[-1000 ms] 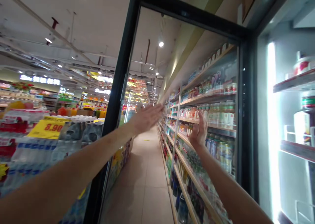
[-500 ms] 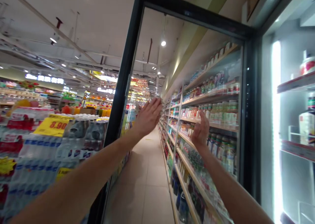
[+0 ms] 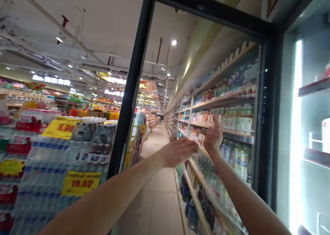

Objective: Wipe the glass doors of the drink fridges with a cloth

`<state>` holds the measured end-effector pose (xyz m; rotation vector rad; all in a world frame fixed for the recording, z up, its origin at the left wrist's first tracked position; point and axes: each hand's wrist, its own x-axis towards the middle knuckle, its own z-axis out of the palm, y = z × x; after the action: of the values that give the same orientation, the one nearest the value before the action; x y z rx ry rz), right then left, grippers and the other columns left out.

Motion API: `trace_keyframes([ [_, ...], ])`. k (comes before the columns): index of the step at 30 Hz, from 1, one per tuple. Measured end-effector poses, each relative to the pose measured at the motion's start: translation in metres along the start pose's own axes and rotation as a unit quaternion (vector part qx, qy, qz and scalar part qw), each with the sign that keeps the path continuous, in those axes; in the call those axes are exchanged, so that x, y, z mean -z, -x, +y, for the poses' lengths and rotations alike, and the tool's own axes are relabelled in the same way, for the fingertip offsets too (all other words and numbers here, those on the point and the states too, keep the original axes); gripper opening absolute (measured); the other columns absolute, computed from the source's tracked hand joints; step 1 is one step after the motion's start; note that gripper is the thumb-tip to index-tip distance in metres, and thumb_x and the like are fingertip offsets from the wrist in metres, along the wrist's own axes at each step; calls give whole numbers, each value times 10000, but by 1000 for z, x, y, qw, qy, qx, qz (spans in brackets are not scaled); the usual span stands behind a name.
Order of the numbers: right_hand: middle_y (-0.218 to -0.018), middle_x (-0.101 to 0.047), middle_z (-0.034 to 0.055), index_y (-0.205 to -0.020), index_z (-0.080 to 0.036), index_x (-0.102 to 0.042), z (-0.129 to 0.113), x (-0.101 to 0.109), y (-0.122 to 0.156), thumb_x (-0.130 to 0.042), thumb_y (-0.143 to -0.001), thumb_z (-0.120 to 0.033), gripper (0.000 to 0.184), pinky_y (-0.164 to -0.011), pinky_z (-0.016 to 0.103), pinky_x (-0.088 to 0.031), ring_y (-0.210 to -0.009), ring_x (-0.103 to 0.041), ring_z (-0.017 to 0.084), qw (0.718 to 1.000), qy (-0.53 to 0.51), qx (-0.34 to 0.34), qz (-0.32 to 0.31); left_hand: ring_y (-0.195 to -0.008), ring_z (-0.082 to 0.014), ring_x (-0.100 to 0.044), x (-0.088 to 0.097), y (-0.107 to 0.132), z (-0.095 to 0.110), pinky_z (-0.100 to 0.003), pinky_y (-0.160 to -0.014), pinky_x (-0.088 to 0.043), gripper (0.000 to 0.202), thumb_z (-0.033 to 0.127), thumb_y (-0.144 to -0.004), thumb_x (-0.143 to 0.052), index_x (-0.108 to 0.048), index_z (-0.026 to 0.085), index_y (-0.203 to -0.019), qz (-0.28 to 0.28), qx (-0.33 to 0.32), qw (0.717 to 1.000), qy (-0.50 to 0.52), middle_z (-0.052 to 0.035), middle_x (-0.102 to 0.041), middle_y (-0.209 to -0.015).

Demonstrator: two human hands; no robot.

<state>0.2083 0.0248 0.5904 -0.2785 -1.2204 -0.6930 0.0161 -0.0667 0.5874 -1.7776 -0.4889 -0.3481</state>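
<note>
A glass cooler door [image 3: 144,39] with a black frame stands swung out in front of me. My left hand [image 3: 179,151] is stretched out flat with its fingers together, lying against the glass at mid height. My right hand [image 3: 213,136] is raised beside it, fingers straight up and palm toward the pane, close to the left hand's fingertips. Neither hand holds anything. Through the glass I see an aisle with long shelves of bottled drinks [image 3: 227,121].
The lit cooler interior [image 3: 311,125] with its shelves is at the right. Stacked packs of bottled water [image 3: 51,166] with yellow price signs [image 3: 59,129] stand at the left. A tiled aisle floor [image 3: 157,193] runs ahead.
My left hand has dropped lower on the glass and slid right, toward my right hand. The right hand has stayed raised at about the same spot. The view has shifted slightly left.
</note>
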Motion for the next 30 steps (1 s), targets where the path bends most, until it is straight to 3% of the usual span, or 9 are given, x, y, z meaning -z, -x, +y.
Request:
trace_keyframes([
  [2, -1324, -530, 137, -1339, -173, -423, 1, 0, 0, -318, -894, -242, 462, -1035, 495, -370, -1273, -458, 234, 1000, -6, 3, 4, -1309, -141, -393, -1, 0, 1, -327, -1108, -294, 371, 258, -935, -337, -508, 190, -1257, -14, -39, 999, 6, -17, -473, -1390],
  [7, -1319, -531, 129, -1338, -182, -423, 0, 0, 1, -310, -894, -260, 464, -1036, 498, -365, -1267, -458, 238, 1000, -8, -13, 4, -1357, -212, -318, 8, -9, -25, -425, -1114, -269, 415, 239, -937, -317, -446, 119, -1313, 41, 218, 974, -40, -102, -400, -1434],
  [8, -1317, -532, 127, -1338, -184, -423, 0, 0, 1, -306, -895, -264, 465, -1036, 500, -363, -1266, -459, 239, 1000, -8, -16, 2, -1358, -209, -317, 7, -8, -21, -415, -1114, -271, 416, 246, -936, -325, -449, 121, -1312, 39, 204, 978, -32, -103, -403, -1432],
  [11, -1334, -517, 130, -1348, -184, -408, 1, 0, 2, -302, -899, -262, 468, -1037, 502, -358, -1279, -446, 239, 1000, -11, -16, -1, -1330, -153, -363, 0, -4, 1, -338, -1116, -268, 384, 269, -929, -356, -497, 175, -1273, -2, 19, 1000, 11, -56, -464, -1396],
  [13, -1346, -507, 133, -1354, -181, -398, 2, 0, 2, -300, -901, -259, 470, -1037, 500, -360, -1283, -442, 238, 1000, -14, -12, -1, -1316, -135, -381, -2, -3, 5, -329, -1118, -262, 364, 265, -925, -370, -509, 199, -1255, -15, -33, 999, 15, -33, -475, -1389],
  [18, -1329, -520, 127, -1350, -185, -404, 0, 1, 0, -293, -901, -269, 470, -1041, 499, -360, -1285, -441, 238, 1000, -15, -17, 2, -1343, -214, -346, 1, -8, -13, -422, -1100, -283, 395, 253, -933, -348, -464, 135, -1292, 56, 190, 978, -62, -98, -438, -1410],
  [24, -1343, -512, 120, -1351, -197, -400, 0, 1, 1, -300, -894, -259, 472, -1041, 509, -358, -1287, -439, 238, 999, -14, -29, -1, -1323, -153, -374, -3, -5, -6, -362, -1117, -269, 380, 256, -930, -358, -481, 184, -1282, 18, 31, 999, -33, -40, -445, -1410],
  [28, -1348, -508, 118, -1354, -195, -399, 0, 1, 0, -296, -892, -245, 476, -1042, 508, -360, -1288, -438, 238, 1000, -11, -26, 2, -1362, -218, -308, 5, -11, -21, -450, -1125, -233, 420, 231, -928, -340, -430, 131, -1326, 41, 218, 973, -61, -116, -404, -1430],
  [30, -1338, -518, 116, -1349, -196, -406, 0, 1, 0, -298, -894, -241, 470, -1041, 505, -363, -1282, -445, 236, 1000, -12, -22, 6, -1365, -222, -303, 2, -8, -11, -444, -1123, -235, 425, 241, -927, -346, -426, 131, -1330, 40, 204, 977, -51, -116, -401, -1433],
])
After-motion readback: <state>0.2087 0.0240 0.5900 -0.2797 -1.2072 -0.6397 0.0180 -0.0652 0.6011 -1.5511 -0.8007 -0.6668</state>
